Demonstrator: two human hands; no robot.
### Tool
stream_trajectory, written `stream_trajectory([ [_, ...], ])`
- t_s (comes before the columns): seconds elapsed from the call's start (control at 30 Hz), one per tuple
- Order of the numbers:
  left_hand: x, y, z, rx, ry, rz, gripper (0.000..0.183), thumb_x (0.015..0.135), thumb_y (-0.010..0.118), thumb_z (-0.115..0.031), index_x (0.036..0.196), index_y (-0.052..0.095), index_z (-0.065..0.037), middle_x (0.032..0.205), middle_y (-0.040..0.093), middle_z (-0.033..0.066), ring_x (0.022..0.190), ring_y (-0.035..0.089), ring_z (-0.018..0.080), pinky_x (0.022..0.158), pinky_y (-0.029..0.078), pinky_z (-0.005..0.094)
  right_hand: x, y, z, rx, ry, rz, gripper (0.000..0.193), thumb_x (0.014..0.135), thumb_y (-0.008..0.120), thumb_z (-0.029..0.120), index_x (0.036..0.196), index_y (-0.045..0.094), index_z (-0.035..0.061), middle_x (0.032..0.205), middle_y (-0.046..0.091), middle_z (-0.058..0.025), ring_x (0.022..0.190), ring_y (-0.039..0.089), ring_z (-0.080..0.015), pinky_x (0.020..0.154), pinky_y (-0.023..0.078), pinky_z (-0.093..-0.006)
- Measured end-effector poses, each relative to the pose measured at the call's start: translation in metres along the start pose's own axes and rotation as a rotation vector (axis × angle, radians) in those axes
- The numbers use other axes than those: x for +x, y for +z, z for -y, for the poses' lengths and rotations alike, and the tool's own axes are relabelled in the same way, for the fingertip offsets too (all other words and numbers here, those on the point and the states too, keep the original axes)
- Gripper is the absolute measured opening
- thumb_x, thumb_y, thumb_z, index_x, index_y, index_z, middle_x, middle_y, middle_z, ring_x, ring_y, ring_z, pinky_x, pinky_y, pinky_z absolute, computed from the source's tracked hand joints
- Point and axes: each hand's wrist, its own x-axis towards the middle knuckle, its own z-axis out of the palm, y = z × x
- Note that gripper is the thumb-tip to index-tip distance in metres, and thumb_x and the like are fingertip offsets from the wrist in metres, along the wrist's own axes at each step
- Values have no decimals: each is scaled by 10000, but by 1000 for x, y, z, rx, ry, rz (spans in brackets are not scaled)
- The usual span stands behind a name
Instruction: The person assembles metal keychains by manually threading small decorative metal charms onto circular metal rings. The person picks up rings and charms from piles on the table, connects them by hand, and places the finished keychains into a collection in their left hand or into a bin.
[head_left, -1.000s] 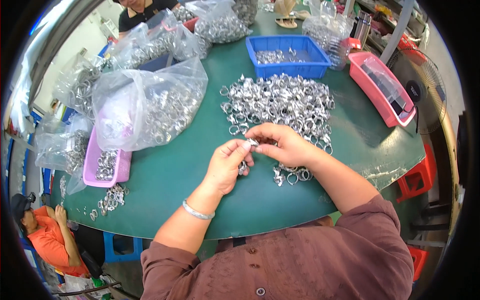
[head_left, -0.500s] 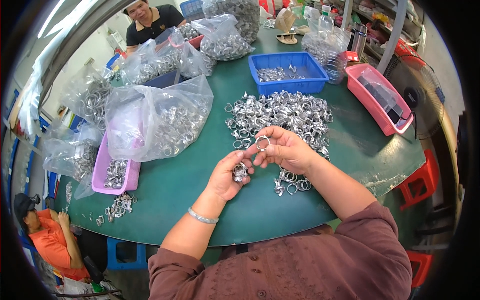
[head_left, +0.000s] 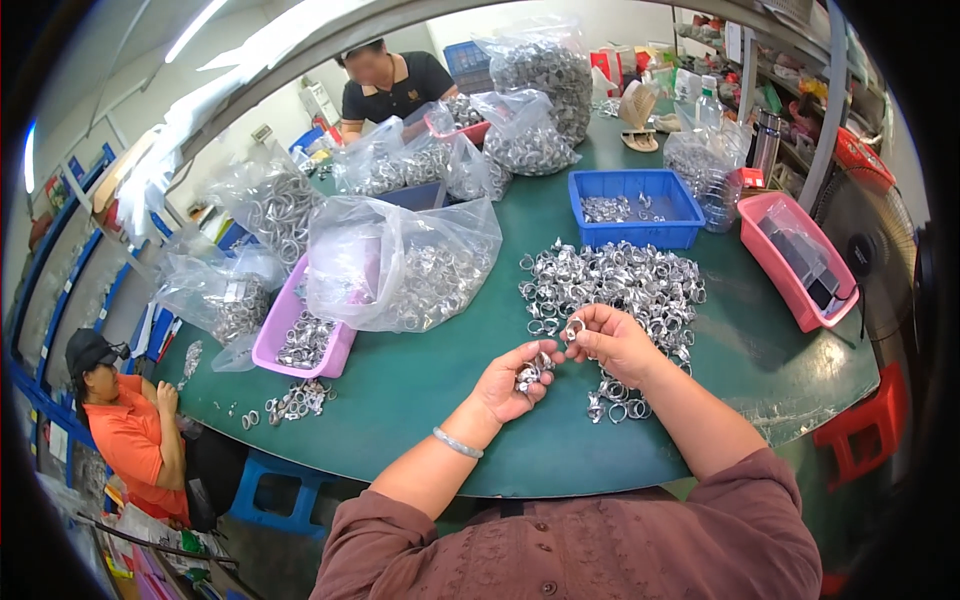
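Observation:
My left hand (head_left: 502, 388) is curled around several silver metal rings (head_left: 533, 374), cupped between its palm and fingers. Close beside it, my right hand (head_left: 622, 346) pinches a single silver ring (head_left: 574, 329) between thumb and fingertips. The fingertips of both hands almost meet above the green table (head_left: 440, 410). A large heap of similar silver rings (head_left: 610, 283) spreads just beyond my hands, and a smaller cluster of rings (head_left: 620, 402) lies below my right wrist. Some of the heap is hidden behind my right hand.
Behind the heap stands a blue tray (head_left: 640, 236) with some rings in it. A pink basket (head_left: 800, 262) is at the right. Left of my hands are a clear bag of rings (head_left: 430, 285) and a purple basket (head_left: 340, 350). A co-worker in orange (head_left: 135, 435) sits far left.
The view has swung left, so everything sits farther right in the picture. The ring in my right hand has turned from facing me round-on to a more slanted angle. Both hands keep their hold.

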Motion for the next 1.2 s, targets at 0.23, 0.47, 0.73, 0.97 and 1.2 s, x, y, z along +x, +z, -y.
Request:
stream_trajectory([
  [0.23, -35, 18, -45, 64, 201, -159, 184, 815, 567, -199, 923, 575, -50, 844, 570, 83, 606, 488, 144, 414, 362, 190, 1, -8, -2, -51, 0, -37, 195, 789, 617, 88, 954, 533, 28, 836, 585, -35, 735, 575, -131, 648, 454, -246],
  [0.47, -91, 26, -187, 387, 808, -317, 213, 857, 499, -260, 876, 556, -56, 805, 567, 53, 621, 524, 141, 482, 436, 231, -2, -6, 0, -66, -31, -42, 195, 785, 623, 93, 943, 533, 24, 829, 584, -41, 731, 573, -128, 639, 447, -240],
  [0.73, -49, 22, -198, 544, 714, -961, 520, 862, 500, -335, 1253, 390, -10, 1297, 392, 165, 1177, 393, 278, 969, 314, 398, -1, -9, -6, -141, -25, -21, 200, 783, 623, 94, 949, 535, 26, 832, 581, -34, 731, 579, -126, 643, 459, -250],
  [0.97, -49, 26, -137, 1411, 1162, -763, 348, 770, 603, -154, 1074, 553, 7, 1099, 544, 145, 1052, 495, 252, 922, 359, 318, 3, -3, -5, -134, -21, -15, 187, 775, 639, 94, 919, 538, 29, 797, 574, -26, 708, 565, -112, 641, 458, -234],
  [1.2, -51, 33, -41, 1777, 1069, -496, 251, 724, 645, -185, 939, 621, -57, 1064, 550, 139, 1032, 509, 287, 882, 401, 357, -1, -2, -6, -152, -52, 17, 198, 769, 647, 100, 916, 535, 25, 781, 570, -26, 683, 558, -103, 610, 447, -238],
])
